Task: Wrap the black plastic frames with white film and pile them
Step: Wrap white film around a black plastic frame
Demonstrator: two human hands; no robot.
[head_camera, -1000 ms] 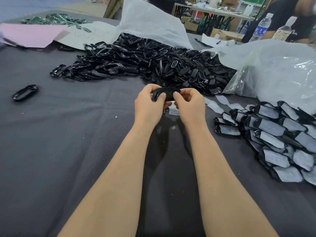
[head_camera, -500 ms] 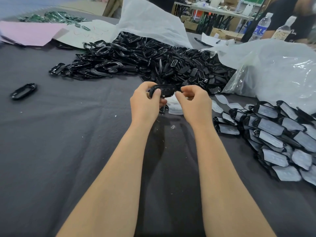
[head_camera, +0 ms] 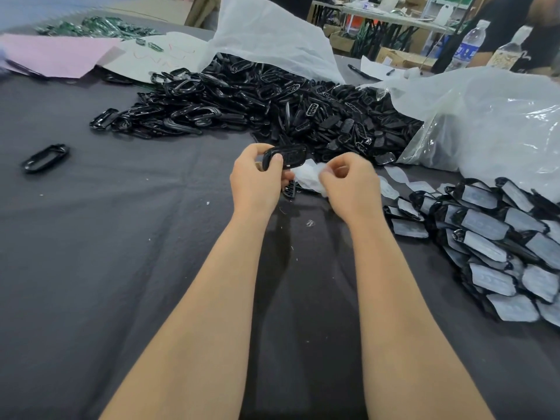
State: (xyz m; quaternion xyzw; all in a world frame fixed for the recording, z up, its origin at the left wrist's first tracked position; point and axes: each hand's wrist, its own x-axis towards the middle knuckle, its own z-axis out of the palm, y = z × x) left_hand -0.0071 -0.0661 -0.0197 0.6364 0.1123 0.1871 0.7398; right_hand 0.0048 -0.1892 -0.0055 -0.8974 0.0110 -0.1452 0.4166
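Note:
My left hand (head_camera: pixel 257 180) grips a black plastic frame (head_camera: pixel 286 156) above the grey table cloth. Just to its right, my right hand (head_camera: pixel 348 186) has its fingers curled and pinches the edge of a white film piece (head_camera: pixel 307 177) lying under it. A big heap of bare black frames (head_camera: pixel 257 101) spreads behind my hands. At the right lies a pile of frames wrapped in white film (head_camera: pixel 491 237). Loose white film pieces (head_camera: pixel 394 177) lie between the hands and that pile.
One black ring frame (head_camera: pixel 45 157) lies alone at the left. Clear plastic bags (head_camera: pixel 485 122) bulge at the back right. Pink and white paper sheets (head_camera: pixel 60 54) sit at the back left. Water bottles (head_camera: pixel 468 47) and a person stand at the far right.
My right hand has let go of the frame and dropped right to the white film. The left hand keeps the frame and has shifted slightly left and up.

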